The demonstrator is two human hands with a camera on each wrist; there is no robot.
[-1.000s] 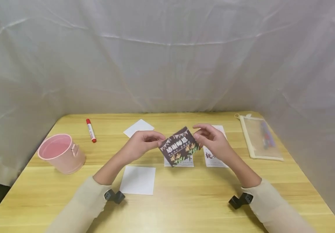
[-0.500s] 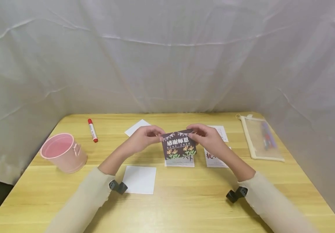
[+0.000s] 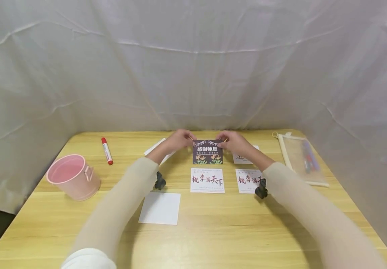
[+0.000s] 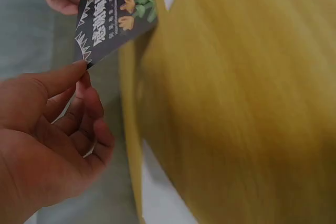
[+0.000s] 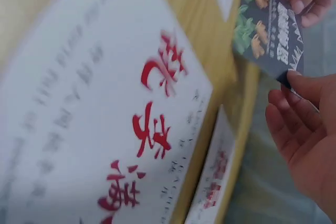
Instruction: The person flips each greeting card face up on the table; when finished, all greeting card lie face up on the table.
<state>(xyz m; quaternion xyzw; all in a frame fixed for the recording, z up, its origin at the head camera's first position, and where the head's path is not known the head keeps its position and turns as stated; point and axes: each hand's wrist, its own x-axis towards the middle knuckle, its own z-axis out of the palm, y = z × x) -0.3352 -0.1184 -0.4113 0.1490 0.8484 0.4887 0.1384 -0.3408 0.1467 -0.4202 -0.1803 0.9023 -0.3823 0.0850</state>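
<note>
A dark card [image 3: 208,153] with white lettering, bunting and orange flowers is at the back middle of the table. My left hand [image 3: 180,140] pinches its upper left corner between thumb and fingertips. At the upper right corner, my right hand [image 3: 233,142] pinches it likewise; both wrist views show these grips. Just in front of it lies a white card with red lettering [image 3: 207,181]. A similar lettered card [image 3: 246,181] lies to the right, partly covered by the wrist camera. Another printed card [image 3: 242,158] shows partly beneath my right wrist.
A blank white card [image 3: 160,208] lies front left, and another white card [image 3: 154,146] is partly behind my left forearm. A pink bucket [image 3: 75,177] and a red-capped marker [image 3: 107,151] are at left. A zip pouch [image 3: 302,158] with pens lies right. Grey curtain [image 3: 193,86] surrounds the table.
Both hands have straightened the tilted dark card and carried it away from me toward the table's back, uncovering the lettered card in front. The cards on the table stay put.
</note>
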